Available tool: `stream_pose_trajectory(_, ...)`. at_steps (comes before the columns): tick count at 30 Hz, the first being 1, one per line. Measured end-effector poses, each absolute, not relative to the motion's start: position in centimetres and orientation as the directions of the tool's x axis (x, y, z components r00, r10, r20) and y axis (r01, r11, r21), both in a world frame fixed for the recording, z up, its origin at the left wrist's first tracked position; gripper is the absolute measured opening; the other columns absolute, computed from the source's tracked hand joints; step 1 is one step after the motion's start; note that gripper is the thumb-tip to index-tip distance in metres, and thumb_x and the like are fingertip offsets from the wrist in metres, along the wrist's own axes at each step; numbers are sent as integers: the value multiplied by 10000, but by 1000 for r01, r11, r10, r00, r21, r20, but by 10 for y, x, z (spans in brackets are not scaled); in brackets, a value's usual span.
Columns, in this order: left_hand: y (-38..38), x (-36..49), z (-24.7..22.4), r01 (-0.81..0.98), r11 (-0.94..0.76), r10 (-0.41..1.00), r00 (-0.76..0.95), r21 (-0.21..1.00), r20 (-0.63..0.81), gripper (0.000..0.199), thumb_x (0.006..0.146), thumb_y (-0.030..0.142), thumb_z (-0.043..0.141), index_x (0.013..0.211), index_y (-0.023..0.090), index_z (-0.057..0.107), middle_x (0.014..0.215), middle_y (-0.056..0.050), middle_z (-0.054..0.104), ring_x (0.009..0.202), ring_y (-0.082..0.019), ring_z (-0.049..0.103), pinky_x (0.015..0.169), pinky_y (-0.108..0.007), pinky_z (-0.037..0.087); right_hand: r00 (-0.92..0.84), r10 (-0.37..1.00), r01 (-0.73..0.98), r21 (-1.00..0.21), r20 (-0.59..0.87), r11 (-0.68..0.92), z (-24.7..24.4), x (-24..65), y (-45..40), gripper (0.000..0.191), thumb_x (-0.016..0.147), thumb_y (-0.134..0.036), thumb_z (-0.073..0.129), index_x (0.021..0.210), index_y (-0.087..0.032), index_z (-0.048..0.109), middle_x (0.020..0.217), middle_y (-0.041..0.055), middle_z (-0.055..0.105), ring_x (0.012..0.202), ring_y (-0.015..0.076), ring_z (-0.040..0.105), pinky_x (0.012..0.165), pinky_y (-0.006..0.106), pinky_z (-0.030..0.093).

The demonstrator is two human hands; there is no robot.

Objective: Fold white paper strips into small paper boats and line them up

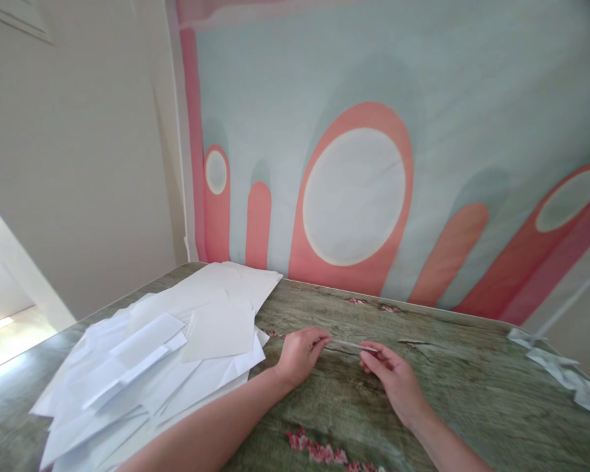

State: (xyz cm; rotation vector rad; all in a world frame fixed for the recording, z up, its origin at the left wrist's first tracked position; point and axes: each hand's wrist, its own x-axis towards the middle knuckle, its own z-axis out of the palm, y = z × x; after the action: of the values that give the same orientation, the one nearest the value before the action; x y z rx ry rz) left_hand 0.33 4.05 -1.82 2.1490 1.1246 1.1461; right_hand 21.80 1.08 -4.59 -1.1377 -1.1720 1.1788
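Between my two hands, above the middle of the table, a thin pale strip (347, 343) is seen nearly edge-on. My left hand (302, 353) pinches its left end, with the fingers closed. At the other end, the thumb and fingers of my right hand (386, 368) are closed on it. What the strip is made of is hard to tell, though it looks like folded paper. A large, loose heap of white paper sheets (219, 331) lies to the left of my left hand, with a folded piece (147, 341) on top.
The table (452, 380) has a green-brown wood-look surface with pink flower prints. Several folded white paper pieces (553, 368) lie along its right edge. Behind the table hangs a grey-green and coral patterned cloth (285, 118). A plain wall (88, 151) stands at the left.
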Motion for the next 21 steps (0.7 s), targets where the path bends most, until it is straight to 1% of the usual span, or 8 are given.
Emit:
stream_pose_trajectory(2, 42, 5, -19, 437, -527, 850, 295, 729, 437, 188, 864, 271, 504, 875, 199, 678, 873, -45, 676, 822, -181, 599, 784, -269, 427, 47, 996, 9, -998, 70, 69, -46, 218, 12, 380, 714, -455, 664, 973, -178, 650, 756, 23, 648, 704, 178, 551, 695, 282, 416)
stream_pose_trajectory(5, 44, 9, -23, 391, -471, 879, 289, 791, 380, 179, 842, 273, 526, 842, 176, 676, 857, -43, 675, 792, -173, 600, 738, -253, 442, 95, 991, 54, -995, 95, 90, -46, 220, 14, 346, 735, -479, 630, 886, -171, 669, 726, 22, 631, 665, 169, 520, 665, 276, 396)
stream_pose_trajectory(8, 45, 13, -28, 331, -397, 903, 310, 856, 298, 194, 812, 296, 552, 810, 139, 667, 752, -36, 666, 664, -149, 589, 616, -225, 450, 122, 983, 73, -989, 140, 131, -46, 223, 16, 292, 741, -469, 630, 705, -179, 645, 614, -16, 535, 617, 141, 445, 615, 247, 348)
stream_pose_trajectory(10, 46, 14, -31, 296, -339, 916, 321, 893, 242, 224, 791, 322, 570, 817, 118, 660, 685, -27, 652, 576, -130, 561, 541, -211, 434, 126, 977, 78, -983, 174, 165, -45, 224, 17, 308, 744, -463, 629, 620, -182, 604, 601, -28, 476, 611, 130, 402, 598, 237, 323)
stream_pose_trajectory(14, 47, 14, -32, 245, -253, 930, 327, 936, 166, 276, 738, 366, 615, 815, 105, 661, 650, -16, 636, 519, -109, 521, 499, -201, 409, 99, 976, 64, -980, 192, 187, -45, 224, 18, 299, 752, -484, 605, 745, -187, 632, 765, -7, 527, 656, 136, 410, 602, 237, 331)
stream_pose_trajectory(16, 47, 13, -31, 229, -229, 933, 327, 946, 147, 294, 719, 392, 630, 779, 107, 668, 639, -14, 630, 520, -106, 510, 506, -202, 403, 85, 979, 65, -981, 186, 181, -46, 224, 18, 308, 751, -490, 602, 746, -183, 630, 727, -10, 515, 652, 139, 410, 601, 240, 329)
stream_pose_trajectory(18, 48, 12, -30, 218, -213, 935, 328, 953, 134, 317, 703, 422, 641, 745, 110, 673, 619, -11, 621, 519, -104, 498, 508, -203, 391, 80, 980, 72, -981, 184, 178, -47, 224, 18, 313, 747, -485, 610, 677, -180, 605, 642, -27, 465, 630, 135, 393, 596, 239, 312)
stream_pose_trajectory(21, 48, 10, -29, 206, -196, 934, 338, 959, 118, 355, 683, 459, 655, 711, 106, 677, 562, -3, 593, 492, -97, 461, 480, -200, 345, 86, 979, 77, -981, 187, 180, -48, 225, 19, 336, 747, -476, 617, 600, -182, 544, 595, -43, 415, 608, 125, 369, 586, 234, 290)
